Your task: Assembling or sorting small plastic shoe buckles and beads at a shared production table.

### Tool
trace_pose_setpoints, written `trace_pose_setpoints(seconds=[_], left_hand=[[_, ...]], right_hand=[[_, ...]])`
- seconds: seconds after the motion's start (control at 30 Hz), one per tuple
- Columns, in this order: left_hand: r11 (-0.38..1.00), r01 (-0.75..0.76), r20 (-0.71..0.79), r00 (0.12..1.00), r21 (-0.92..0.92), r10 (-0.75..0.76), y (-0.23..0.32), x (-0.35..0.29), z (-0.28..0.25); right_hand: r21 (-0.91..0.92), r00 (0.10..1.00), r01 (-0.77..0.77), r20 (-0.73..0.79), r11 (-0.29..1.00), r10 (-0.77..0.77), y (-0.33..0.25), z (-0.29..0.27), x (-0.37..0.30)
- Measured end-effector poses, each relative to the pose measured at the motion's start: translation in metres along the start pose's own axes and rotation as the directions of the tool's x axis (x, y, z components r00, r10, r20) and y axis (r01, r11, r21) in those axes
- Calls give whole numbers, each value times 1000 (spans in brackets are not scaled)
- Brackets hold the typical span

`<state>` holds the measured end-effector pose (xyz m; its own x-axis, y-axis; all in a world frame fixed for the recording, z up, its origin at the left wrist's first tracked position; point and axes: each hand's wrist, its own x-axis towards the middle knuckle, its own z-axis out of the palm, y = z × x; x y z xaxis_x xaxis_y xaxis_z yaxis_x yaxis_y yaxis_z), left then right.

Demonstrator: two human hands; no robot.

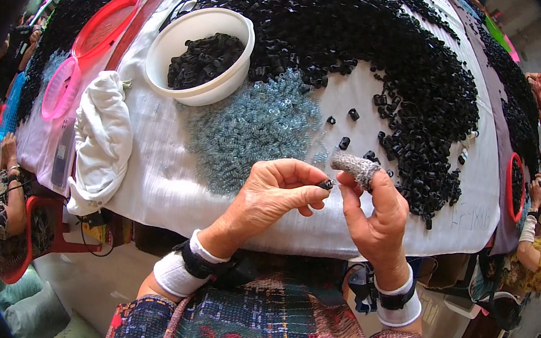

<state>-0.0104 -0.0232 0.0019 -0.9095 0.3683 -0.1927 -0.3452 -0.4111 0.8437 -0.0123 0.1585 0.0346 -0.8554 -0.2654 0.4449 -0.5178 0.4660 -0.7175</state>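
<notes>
My left hand (271, 192) pinches a small black plastic piece (326, 184) between thumb and fingertips. Close beside it, my right hand (378, 218) has its fingers curled towards the thumb. A grey knitted finger cover (354, 167) sits on its index finger. Whether a small part lies in that pinch is too hard to make out. Just beyond my hands spreads a heap of clear bluish plastic rings (254, 134). A few loose black pieces (344, 143) lie on the white cloth (149, 175) past my right hand.
A large pile of black pieces (340, 27) covers the far and right table. A white bowl (245, 66) holds more of them. At left lie a crumpled white cloth (101, 143), a pink basket (61, 88) and a red basket (105, 27). Other people sit on both sides.
</notes>
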Motion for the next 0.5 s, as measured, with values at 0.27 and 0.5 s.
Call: trace_pose_setpoints(seconds=[0.27,0.5], left_hand=[[1000,2,7,1000,2,-2,0,2,1],[1000,13,-14,1000,-1,-13,-2,2,-2]], right_hand=[[-3,998,57,28,998,-57,3,7,3],[-56,999,35,-19,998,-36,0,11,2]])
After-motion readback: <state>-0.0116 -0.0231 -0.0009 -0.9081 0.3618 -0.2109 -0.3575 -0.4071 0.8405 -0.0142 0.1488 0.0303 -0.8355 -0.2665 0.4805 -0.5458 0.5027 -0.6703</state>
